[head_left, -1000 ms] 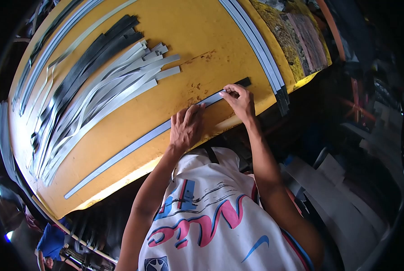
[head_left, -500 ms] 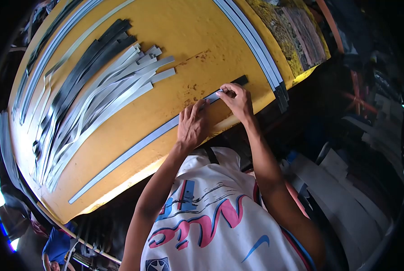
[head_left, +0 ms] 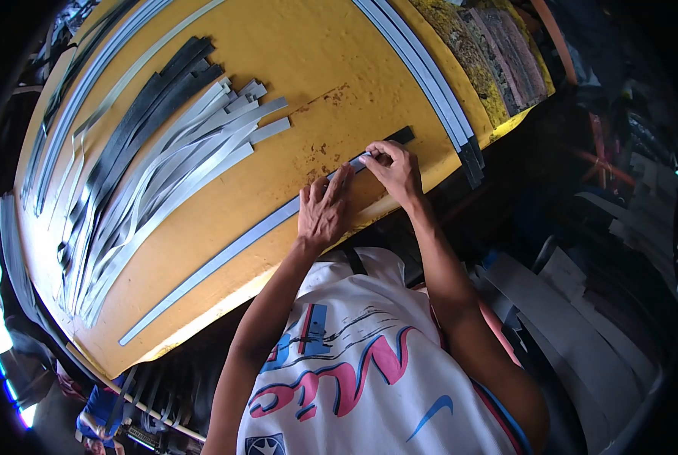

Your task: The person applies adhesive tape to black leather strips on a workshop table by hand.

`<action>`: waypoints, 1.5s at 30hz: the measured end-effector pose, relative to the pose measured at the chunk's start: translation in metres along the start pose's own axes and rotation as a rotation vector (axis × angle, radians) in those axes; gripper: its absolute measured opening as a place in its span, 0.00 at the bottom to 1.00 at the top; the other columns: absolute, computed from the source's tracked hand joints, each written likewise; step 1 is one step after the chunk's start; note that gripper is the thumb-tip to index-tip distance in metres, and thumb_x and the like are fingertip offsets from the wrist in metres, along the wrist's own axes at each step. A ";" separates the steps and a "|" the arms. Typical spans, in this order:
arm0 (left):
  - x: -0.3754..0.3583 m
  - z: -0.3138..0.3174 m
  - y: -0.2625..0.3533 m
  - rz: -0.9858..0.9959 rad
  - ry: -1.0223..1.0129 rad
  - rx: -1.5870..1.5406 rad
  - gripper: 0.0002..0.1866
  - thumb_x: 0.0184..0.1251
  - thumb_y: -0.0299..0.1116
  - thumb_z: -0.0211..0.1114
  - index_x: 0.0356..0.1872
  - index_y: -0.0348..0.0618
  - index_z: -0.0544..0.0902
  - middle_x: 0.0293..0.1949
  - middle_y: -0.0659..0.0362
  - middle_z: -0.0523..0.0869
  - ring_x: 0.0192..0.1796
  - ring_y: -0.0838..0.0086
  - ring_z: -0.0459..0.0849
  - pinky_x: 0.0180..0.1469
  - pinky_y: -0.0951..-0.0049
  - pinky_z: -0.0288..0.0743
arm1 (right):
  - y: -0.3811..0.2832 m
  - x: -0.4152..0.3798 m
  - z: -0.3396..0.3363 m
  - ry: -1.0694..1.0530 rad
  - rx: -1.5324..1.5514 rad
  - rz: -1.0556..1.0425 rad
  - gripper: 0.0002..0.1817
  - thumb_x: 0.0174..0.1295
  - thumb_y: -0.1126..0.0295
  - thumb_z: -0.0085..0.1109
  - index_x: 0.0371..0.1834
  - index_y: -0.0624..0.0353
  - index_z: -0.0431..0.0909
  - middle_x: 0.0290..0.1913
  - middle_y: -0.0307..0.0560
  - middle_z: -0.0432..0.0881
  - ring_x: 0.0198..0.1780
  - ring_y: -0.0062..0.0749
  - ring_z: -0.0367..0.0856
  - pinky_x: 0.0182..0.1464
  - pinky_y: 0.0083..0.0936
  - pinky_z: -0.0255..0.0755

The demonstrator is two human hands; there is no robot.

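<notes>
A long dark strip (head_left: 405, 136) with a narrower pale grey strip (head_left: 225, 258) along its top lies near the front edge of the yellow table. My left hand (head_left: 324, 211) rests on the strips, its fingers stretched out and pressing down. Just to the right, my right hand (head_left: 396, 173) has thumb and fingers pinched at the pale strip, close to its upper right end. The dark end pokes out beyond those fingers. What exactly the fingertips grip is partly covered.
Loose pale strips (head_left: 176, 163) and dark strips (head_left: 145, 102) fan across the yellow table (head_left: 308, 68). Joined strips (head_left: 422, 72) lie at the right, their dark ends overhanging the edge. A worn block (head_left: 498, 57) sits at the far right corner. Another person (head_left: 100, 417) is at lower left.
Both hands stay almost where they were on the strips. The left fingers have shifted very slightly toward the right hand. The view has tilted a little.
</notes>
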State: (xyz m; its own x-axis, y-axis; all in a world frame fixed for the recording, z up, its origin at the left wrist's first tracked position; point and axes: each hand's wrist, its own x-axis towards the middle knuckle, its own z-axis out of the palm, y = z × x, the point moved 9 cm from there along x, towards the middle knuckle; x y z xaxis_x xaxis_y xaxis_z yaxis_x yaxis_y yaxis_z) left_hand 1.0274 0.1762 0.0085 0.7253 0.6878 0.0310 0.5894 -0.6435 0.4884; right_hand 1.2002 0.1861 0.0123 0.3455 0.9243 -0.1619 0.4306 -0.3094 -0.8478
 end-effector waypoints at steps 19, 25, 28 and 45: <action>0.000 0.004 0.000 -0.005 -0.024 0.030 0.36 0.64 0.38 0.61 0.77 0.50 0.69 0.82 0.69 0.58 0.63 0.57 0.70 0.64 0.54 0.64 | 0.003 0.000 -0.012 0.102 0.118 -0.021 0.12 0.68 0.66 0.68 0.43 0.67 0.84 0.32 0.47 0.87 0.33 0.24 0.85 0.38 0.24 0.78; 0.000 0.004 0.000 -0.003 -0.036 0.024 0.37 0.63 0.37 0.62 0.78 0.53 0.68 0.82 0.71 0.58 0.63 0.58 0.70 0.63 0.55 0.65 | 0.007 0.001 -0.014 0.048 0.121 0.062 0.13 0.72 0.65 0.64 0.43 0.67 0.83 0.28 0.42 0.84 0.30 0.19 0.81 0.35 0.21 0.75; 0.000 0.004 0.000 -0.005 -0.041 0.037 0.38 0.63 0.37 0.61 0.78 0.53 0.67 0.82 0.71 0.57 0.62 0.59 0.70 0.62 0.56 0.65 | 0.007 0.000 -0.013 0.046 0.129 0.064 0.12 0.72 0.65 0.63 0.44 0.67 0.84 0.31 0.45 0.87 0.32 0.22 0.84 0.37 0.22 0.78; 0.002 -0.002 0.002 0.044 -0.003 0.042 0.34 0.65 0.35 0.60 0.76 0.54 0.70 0.79 0.69 0.65 0.58 0.60 0.73 0.61 0.57 0.67 | 0.013 -0.005 -0.021 0.124 0.141 0.041 0.09 0.72 0.73 0.60 0.50 0.66 0.82 0.40 0.52 0.89 0.39 0.33 0.90 0.42 0.26 0.83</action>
State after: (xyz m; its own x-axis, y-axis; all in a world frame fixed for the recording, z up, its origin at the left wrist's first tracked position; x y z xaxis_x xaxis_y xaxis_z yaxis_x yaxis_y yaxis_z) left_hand 1.0289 0.1768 0.0117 0.7518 0.6576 0.0487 0.5714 -0.6866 0.4494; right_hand 1.2219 0.1733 0.0131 0.4641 0.8743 -0.1419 0.2963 -0.3042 -0.9054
